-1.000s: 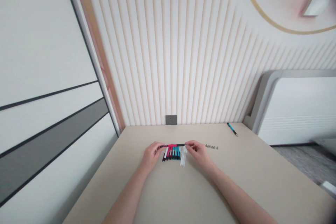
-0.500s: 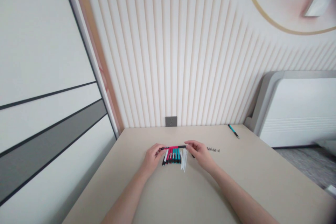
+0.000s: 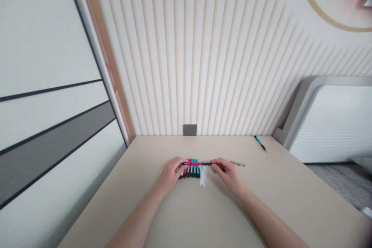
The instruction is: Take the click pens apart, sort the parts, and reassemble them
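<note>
A pink and black pen is held level above the table between my two hands. My left hand is closed round its left black end, thumb and fingers pinching it. At the other end, my right hand pinches the black grip; the very tip is hidden by the fingers. A small dark piece shows by the right fingers, too small to name. Below the held pen lies a row of pink and teal pen barrels with black ends. Thin white sticks lie beside the row, under the right end of the pen.
Several small metallic tips lie in a line right of my right hand. A whole teal and black pen rests near the back right of the beige table. Behind stands a ribbed wall with a grey socket.
The held pen now sits lower over the barrels, with more of its pink part showing. My right hand has shifted slightly right along with its end. The view has shifted a little.
</note>
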Tool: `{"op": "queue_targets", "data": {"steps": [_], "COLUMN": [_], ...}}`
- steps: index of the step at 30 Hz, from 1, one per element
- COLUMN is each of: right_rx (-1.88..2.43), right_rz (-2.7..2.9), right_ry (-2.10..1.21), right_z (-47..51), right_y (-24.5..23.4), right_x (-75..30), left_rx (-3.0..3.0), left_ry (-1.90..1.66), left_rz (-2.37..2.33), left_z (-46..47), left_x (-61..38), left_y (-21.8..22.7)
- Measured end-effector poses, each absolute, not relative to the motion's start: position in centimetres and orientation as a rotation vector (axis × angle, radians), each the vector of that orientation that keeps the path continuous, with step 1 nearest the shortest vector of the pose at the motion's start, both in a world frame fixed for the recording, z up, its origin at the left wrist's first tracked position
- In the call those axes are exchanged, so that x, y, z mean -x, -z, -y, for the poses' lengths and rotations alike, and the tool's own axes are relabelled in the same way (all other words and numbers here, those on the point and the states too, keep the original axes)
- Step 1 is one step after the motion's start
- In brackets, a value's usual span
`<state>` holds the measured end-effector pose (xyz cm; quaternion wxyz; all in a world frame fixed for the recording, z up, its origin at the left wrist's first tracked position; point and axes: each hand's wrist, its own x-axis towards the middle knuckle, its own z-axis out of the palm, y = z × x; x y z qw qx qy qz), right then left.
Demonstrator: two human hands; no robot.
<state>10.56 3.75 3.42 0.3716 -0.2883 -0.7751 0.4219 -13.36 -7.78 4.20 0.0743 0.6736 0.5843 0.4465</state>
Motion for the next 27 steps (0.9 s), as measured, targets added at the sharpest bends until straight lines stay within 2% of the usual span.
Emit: {"op": "queue_targets", "data": {"steps": [13, 20, 27], "right_rx": [0.890, 0.743, 0.844], "right_rz": [1.965, 2.036, 2.146], "right_ry": [-1.123, -0.993, -0.938], "right_z": [-4.1, -4.2, -4.1], "right_y": [-2.8, -4.2, -3.4], "right_x": [-10.5, -11.1, -10.9], "left_rx": [-2.123, -2.064, -2.119], "left_ry": [-1.291, -1.320, -1.280], "left_rz": [-1.767, -1.783, -1.739], "left_z": [7.7, 7.9, 7.9], "left_x": [13.2, 13.1, 13.2], "left_y": [-3.7, -4.4, -4.1]}}
